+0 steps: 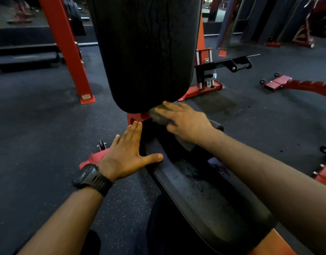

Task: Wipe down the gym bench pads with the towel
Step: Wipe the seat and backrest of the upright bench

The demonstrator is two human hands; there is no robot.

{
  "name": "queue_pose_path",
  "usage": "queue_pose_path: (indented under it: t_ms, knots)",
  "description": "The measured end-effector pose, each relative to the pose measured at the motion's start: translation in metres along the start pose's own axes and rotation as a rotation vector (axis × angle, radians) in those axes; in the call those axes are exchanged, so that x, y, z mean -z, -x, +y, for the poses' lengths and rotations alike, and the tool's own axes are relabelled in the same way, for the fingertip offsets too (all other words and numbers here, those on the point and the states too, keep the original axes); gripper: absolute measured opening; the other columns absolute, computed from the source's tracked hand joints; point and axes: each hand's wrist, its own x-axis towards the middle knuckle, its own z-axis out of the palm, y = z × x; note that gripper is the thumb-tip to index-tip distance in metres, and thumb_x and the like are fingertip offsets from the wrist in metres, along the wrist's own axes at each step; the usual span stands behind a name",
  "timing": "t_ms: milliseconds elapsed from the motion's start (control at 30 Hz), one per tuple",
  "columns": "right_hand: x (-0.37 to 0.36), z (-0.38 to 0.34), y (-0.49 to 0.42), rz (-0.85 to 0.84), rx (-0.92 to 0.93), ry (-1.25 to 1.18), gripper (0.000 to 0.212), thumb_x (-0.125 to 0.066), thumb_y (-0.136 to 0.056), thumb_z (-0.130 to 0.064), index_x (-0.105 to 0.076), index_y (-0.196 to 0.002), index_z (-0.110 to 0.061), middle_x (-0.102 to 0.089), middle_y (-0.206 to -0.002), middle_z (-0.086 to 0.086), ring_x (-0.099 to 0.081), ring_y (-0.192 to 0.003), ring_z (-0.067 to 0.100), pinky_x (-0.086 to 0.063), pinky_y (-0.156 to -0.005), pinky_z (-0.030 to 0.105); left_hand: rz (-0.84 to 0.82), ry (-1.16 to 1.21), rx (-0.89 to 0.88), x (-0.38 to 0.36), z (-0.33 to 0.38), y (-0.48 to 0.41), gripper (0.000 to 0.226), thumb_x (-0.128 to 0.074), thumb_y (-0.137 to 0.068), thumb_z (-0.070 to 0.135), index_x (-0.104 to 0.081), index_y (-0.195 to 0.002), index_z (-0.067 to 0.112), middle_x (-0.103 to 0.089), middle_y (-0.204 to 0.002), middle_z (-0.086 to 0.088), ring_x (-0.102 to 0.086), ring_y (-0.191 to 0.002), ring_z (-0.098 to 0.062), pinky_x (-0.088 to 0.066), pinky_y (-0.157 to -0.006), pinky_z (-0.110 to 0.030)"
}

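Head view. The seat pad [204, 190] of a gym bench is running from the lower right of the frame toward the centre, its black cover showing scuffs and crumbled specks. The back pad [145, 52] is standing upright above it, filling the upper centre and blocking the view of the floor behind; long cracks are running down its surface. A red hinge bracket [136, 117] is showing in the gap between the two pads.

The right hand [184, 122] is lying at that gap, fingers stretched nearly flat and slightly spread, pressing the dark grey towel [158, 116] against the far end of the seat pad, just below the back pad's bottom edge. The hand is blurred and its thumb is hidden. The left hand [129, 155] is resting flat on the seat pad's left edge, fingers straight and together, thumb spread onto the pad, gripping nothing. A black watch [90, 178] is sitting on that wrist.

A slanting red upright [66, 48] is crossing the upper left. A black lever arm [232, 64] on a red base is standing at centre right, and a red wheeled frame [276, 82] is lying further right on the dark speckled floor [39, 116].
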Motion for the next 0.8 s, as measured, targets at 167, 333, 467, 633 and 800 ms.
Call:
queue_pose_path:
  t_ms: [167, 333, 467, 633, 800]
  knots:
    - [-0.003, 0.023, 0.04, 0.075, -0.253, 0.039, 0.064, -0.052, -0.094, -0.036, -0.029, -0.153, -0.043, -0.023, -0.163, -0.01, -0.042, -0.131, 0.034, -0.05, -0.097, 0.052, 0.074, -0.006, 0.019, -0.004, 0.007, 0.003, 0.126, -0.02, -0.063, 0.096, 0.008, -0.159, 0.02, 0.01, -0.166, 0.003, 0.007, -0.153, -0.01, -0.002, -0.124, -0.047]
    - [-0.009, -0.04, 0.038, 0.177, 0.083, 0.012, 0.06, -0.051, -0.095, -0.036, -0.033, -0.152, -0.044, -0.026, -0.164, -0.008, -0.039, -0.135, 0.034, -0.046, -0.101, 0.051, 0.156, 0.046, -0.023, -0.012, 0.003, 0.0, 0.121, -0.024, -0.067, 0.095, 0.001, -0.16, 0.022, 0.0, -0.168, 0.002, 0.003, -0.153, -0.01, -0.006, -0.124, -0.047]
    - [0.001, -0.005, -0.003, 0.073, -0.032, 0.006, 0.063, -0.052, -0.095, -0.035, -0.029, -0.152, -0.05, -0.023, -0.164, -0.013, -0.035, -0.142, 0.029, -0.045, -0.105, 0.052, 0.116, 0.015, 0.022, -0.008, 0.006, 0.004, 0.123, -0.022, -0.064, 0.095, 0.003, -0.159, 0.022, 0.004, -0.167, 0.004, 0.003, -0.153, -0.01, -0.004, -0.124, -0.045]
    - [0.002, 0.026, 0.051, 0.106, -0.286, -0.014, 0.06, -0.053, -0.094, -0.034, -0.033, -0.151, -0.043, -0.028, -0.16, -0.01, -0.045, -0.127, 0.037, -0.049, -0.096, 0.051, 0.117, 0.036, 0.029, -0.007, 0.008, 0.006, 0.122, -0.021, -0.065, 0.094, 0.003, -0.159, 0.022, 0.005, -0.167, 0.004, 0.001, -0.153, -0.011, -0.005, -0.125, -0.045]
    - [-0.007, -0.033, 0.07, 0.163, 0.054, 0.028, 0.06, -0.051, -0.095, -0.037, -0.031, -0.152, -0.047, -0.025, -0.163, -0.012, -0.041, -0.131, 0.03, -0.047, -0.1, 0.047, 0.185, 0.095, 0.003, -0.017, 0.005, 0.004, 0.118, -0.027, -0.068, 0.09, -0.002, -0.16, 0.02, -0.001, -0.167, 0.001, 0.0, -0.153, -0.011, -0.01, -0.125, -0.046]
